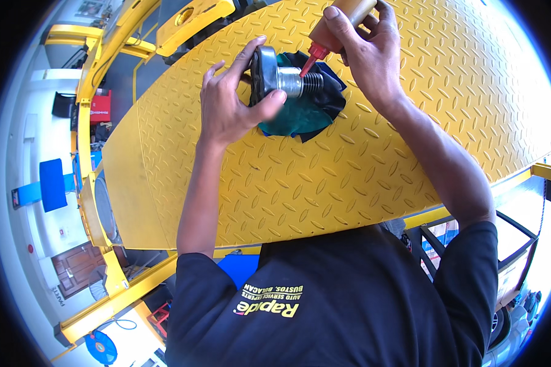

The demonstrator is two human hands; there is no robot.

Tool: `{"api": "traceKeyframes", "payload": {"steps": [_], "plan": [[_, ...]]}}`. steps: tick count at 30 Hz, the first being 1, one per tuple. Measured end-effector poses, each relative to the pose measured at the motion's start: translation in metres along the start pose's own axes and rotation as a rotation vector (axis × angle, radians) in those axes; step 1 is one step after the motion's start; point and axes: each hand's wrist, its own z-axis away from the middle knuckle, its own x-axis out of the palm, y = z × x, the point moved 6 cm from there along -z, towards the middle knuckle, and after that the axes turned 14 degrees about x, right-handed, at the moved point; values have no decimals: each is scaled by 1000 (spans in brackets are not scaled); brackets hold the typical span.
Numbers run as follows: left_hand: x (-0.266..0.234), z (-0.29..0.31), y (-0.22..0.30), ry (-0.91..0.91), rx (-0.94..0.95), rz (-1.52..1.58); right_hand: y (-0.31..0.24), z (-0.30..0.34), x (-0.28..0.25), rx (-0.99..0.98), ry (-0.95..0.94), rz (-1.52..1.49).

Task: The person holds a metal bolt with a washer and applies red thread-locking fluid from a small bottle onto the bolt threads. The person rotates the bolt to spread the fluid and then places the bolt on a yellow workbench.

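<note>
My left hand [228,109] grips a metal part with a broad black round head and a silver, threaded shank [290,81]. It is held on its side, the thread pointing right, with my thumb along the shank. My right hand [373,64] is closed around a brownish squeeze bottle [329,35] tilted downward. Its red nozzle [310,64] points at the shank, by the start of the thread; I cannot tell whether it touches or whether anything flows out. Beneath the part, a dark green and black cloth or glove [297,119] lies crumpled.
A yellow diamond-plate ramp [324,177] spreads under both hands, its near edge close to my body. Yellow lift beams [89,153] stand on the left. A red cabinet [101,107] and a blue hose reel [101,347] are farther off. A black metal frame [517,244] stands at the right.
</note>
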Motion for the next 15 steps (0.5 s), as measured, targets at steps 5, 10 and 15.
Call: {"api": "traceKeyframes", "payload": {"steps": [5,10,15], "plan": [[6,-13,1,124,38,145,2,-4,-2,-45,21,59],[18,-3,-15,115,210,479,0,-4,-1,-52,42,100],[12,0,-19,3,271,311,-1,1,1,-74,22,161]]}}
